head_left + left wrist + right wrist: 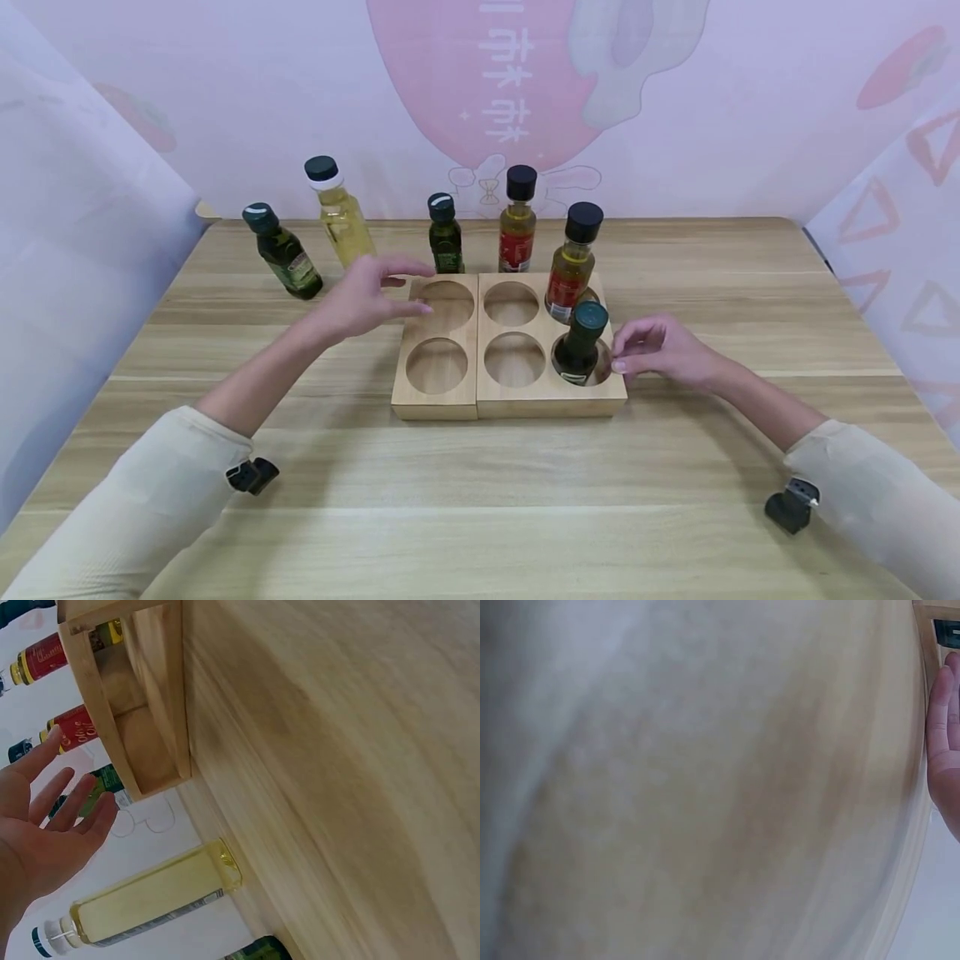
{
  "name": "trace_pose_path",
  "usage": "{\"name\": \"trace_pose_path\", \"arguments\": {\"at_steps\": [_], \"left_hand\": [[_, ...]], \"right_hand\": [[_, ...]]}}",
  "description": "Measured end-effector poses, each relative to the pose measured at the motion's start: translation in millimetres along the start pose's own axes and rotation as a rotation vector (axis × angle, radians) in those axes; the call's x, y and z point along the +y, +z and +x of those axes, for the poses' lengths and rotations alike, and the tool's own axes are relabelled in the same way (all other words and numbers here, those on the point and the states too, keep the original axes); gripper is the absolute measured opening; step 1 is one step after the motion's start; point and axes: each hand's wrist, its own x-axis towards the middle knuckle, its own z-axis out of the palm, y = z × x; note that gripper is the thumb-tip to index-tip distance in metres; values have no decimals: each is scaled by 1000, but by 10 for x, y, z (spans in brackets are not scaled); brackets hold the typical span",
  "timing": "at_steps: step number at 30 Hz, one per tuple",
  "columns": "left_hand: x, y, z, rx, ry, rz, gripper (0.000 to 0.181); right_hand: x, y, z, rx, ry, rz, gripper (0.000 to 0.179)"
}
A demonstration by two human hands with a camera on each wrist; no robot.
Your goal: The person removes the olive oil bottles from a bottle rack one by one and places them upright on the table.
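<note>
A light wooden rack (551, 408) with round holes stands mid-table, made of a wider and a narrower block side by side. My left hand (365, 297) is over the rack's left edge, thumb and fingers spread around nothing. At the rack's right edge is my right hand (667, 352), fingertips beside the front right hole and holding no bottle. In that hole a dark bottle with a green cap (579, 346) leans slightly. Behind it, a red-labelled oil bottle (570, 271) with a black cap sits in the back right hole.
Behind the rack stand another red-labelled oil bottle (517, 229) and a small dark green bottle (447, 242). Left of them are a tall pale-yellow oil bottle (345, 223) and a dark green bottle (288, 260). A printed backdrop (262, 75) rises at the table's far edge.
</note>
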Motion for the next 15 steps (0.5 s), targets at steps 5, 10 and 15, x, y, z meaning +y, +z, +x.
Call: {"name": "trace_pose_path", "arguments": {"at_steps": [5,10,15], "left_hand": [[-96,0,-6,-47,2,131,69],[-191,18,11,-95,-35,196,90],[-258,27,28,-127,-50,204,96]], "right_hand": [[2,-3,0,5,0,-6,18],[6,-7,9,0,4,-6,22],[14,-11,12,-5,-6,-14,25]]}}
